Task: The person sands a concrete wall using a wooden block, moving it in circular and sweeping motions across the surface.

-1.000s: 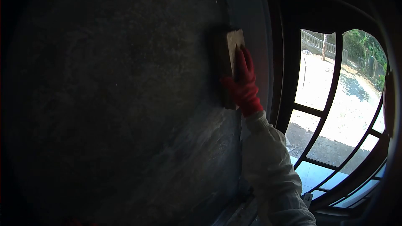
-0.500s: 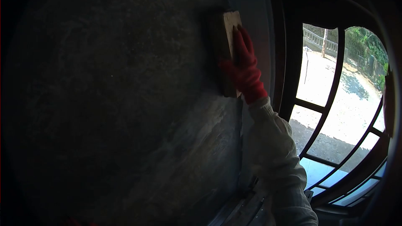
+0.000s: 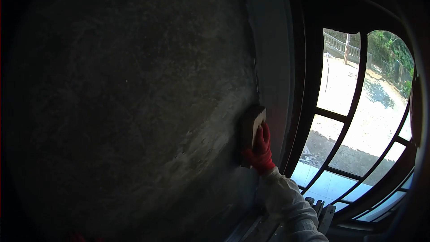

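Note:
My right hand [image 3: 260,151], in a red glove below a pale sleeve, is closed round a brown block [image 3: 253,130]. The block lies against the dark, mottled wall [image 3: 148,107], close to its right edge, beside a smooth grey strip [image 3: 273,62]. Its long side runs roughly up and down. At the bottom left edge of the view, a dim red patch shows my left hand [image 3: 77,237]; its fingers are too dark to make out.
Right of the strip is a dark-framed window [image 3: 343,118], with bright ground, a railing and trees outside. Below the window are grey slats [image 3: 327,217]. Lighter streaks cross the lower part of the wall.
My right hand has moved down along the wall's right edge with the block in its grip. More of the grey strip and wall edge above it now shows.

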The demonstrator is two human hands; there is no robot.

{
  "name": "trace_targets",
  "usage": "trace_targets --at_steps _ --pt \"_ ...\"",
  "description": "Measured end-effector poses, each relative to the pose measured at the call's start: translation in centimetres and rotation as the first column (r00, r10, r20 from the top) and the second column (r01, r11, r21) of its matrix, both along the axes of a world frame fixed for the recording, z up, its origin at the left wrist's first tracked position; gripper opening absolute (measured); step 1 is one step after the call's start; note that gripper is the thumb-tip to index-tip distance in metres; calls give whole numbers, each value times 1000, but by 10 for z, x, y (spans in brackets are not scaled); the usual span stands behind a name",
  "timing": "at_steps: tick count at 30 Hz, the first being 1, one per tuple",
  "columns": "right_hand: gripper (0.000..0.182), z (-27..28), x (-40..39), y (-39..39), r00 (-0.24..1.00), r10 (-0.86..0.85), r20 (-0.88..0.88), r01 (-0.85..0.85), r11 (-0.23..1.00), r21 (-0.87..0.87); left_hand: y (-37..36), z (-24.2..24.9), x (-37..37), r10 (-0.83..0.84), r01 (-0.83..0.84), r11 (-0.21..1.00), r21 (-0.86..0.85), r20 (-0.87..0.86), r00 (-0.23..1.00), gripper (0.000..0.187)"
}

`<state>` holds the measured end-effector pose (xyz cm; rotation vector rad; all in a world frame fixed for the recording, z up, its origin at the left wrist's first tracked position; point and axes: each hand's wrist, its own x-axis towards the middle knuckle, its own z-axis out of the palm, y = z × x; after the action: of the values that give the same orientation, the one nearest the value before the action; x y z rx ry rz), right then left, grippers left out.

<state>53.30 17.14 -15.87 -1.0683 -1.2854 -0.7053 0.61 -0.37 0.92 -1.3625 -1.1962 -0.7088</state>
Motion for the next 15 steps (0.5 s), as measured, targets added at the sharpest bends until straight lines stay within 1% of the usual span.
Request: trace_targets --at_steps 1,2,3,4,5,6,7,9,10,12,13,14,15 --pt "99 53 6 1 999 23 22 -24 999 45 3 -2 -1 -26 27 999 32 -23 999 53" --pt "96 109 14 5 998 24 62 -30 996 87 4 -4 0 -28 28 999 22 -27 999 53" --pt "95 166 19 6 996 56 65 -63 992 106 4 -5 0 -17 17 1000 14 -2 1000 53" --pt "93 213 25 11 988 143 66 -152 975 162 2 -6 0 -1 1 1000 2 19 1000 53" --pt "91 256 30 16 988 155 6 -153 974 169 2 -7 -1 6 -6 1000 -14 7 1000 53" --pt "89 277 32 19 985 165 -52 -153 972 179 3 -8 0 3 -3 1000 11 -2 1000 53" --pt "89 274 31 21 984 169 -57 -157 972 174 6 -8 1 -3 3 999 41 -7 1000 52" --pt "86 270 30 21 984 164 -70 -147 969 200 7 -10 -1 5 -4 999 42 -10 1000 52" --pt "88 247 28 19 991 131 -38 -122 976 181 7 -11 -2 9 -8 999 50 -9 1000 52" --pt "92 152 20 14 998 57 11 -58 992 114 9 -12 -8 -13 14 999 51 -10 1000 52" --pt "98 97 5 2 997 34 -73 -35 999 -10 9 -12 -9 -34 35 998 60 -15 999 52" --pt "101 25 -4 -4 997 -36 -63 30 995 -94 7 -10 -5 -23 23 998 56 -6 1000 52" --pt "102 -43 -18 -13 994 -20 -107 -1 983 -186 5 -5 2 -21 21 1000 21 19 1000 51"
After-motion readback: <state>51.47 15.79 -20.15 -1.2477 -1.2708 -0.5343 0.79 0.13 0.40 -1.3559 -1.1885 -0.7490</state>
